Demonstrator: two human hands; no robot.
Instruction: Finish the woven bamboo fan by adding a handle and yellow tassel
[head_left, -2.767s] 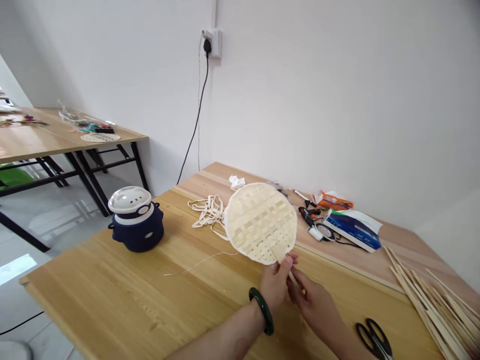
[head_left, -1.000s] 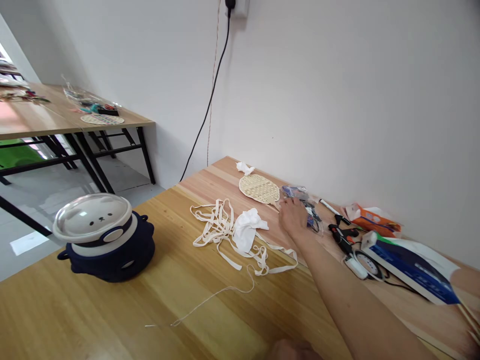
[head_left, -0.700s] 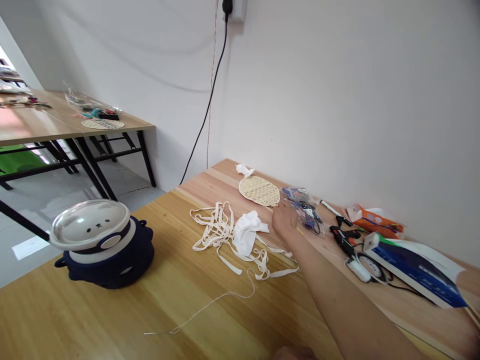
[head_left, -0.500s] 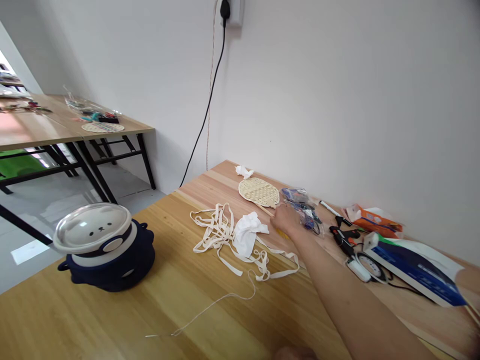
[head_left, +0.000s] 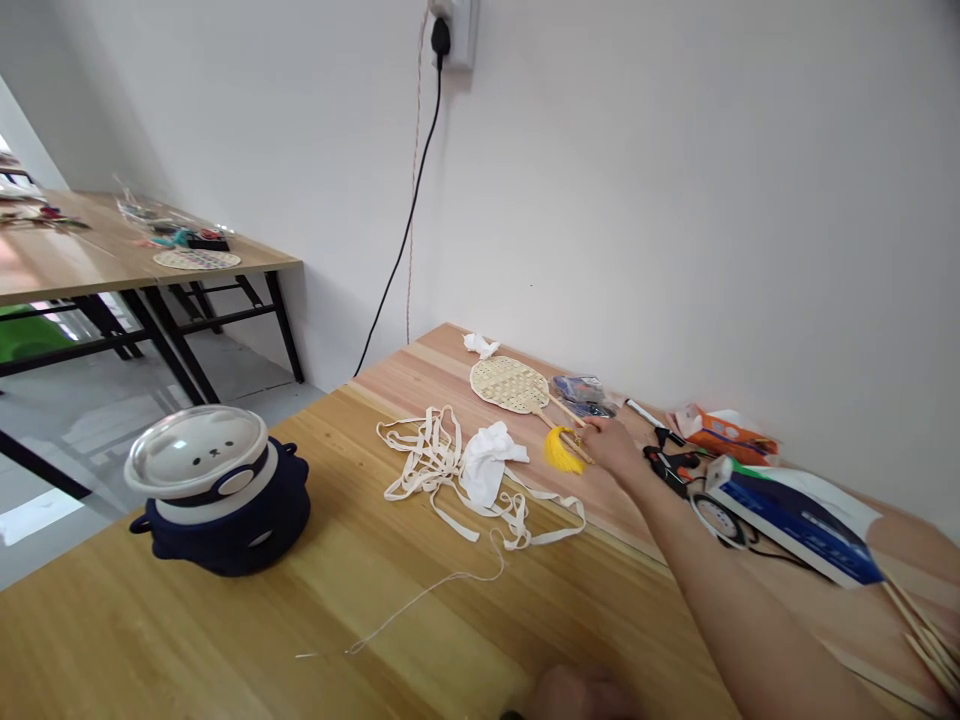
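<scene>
My right hand (head_left: 616, 446) reaches far across the wooden table (head_left: 225, 640). Its fingers are drawn together at the end of the thin handle of a round woven fan (head_left: 508, 385). The fan lies flat near the wall. A yellow tassel (head_left: 561, 451) hangs off the handle, just left of my fingertips. Only a blurred bit of my left hand (head_left: 581, 695) shows at the bottom edge, with its fingers hidden.
A tangle of cream ribbon strips (head_left: 439, 465) and a white crumpled cloth (head_left: 487, 462) lie in front of the fan. A navy pot with a bear-face lid (head_left: 214, 490) stands at left. Right of my hand are a glue gun (head_left: 671, 462), a blue packet (head_left: 787, 505) and bamboo strips (head_left: 926, 635).
The fan was held up in both hands, then laid down near the wall. In the last half second my right hand slid right along the handle, and the yellow tassel came into view.
</scene>
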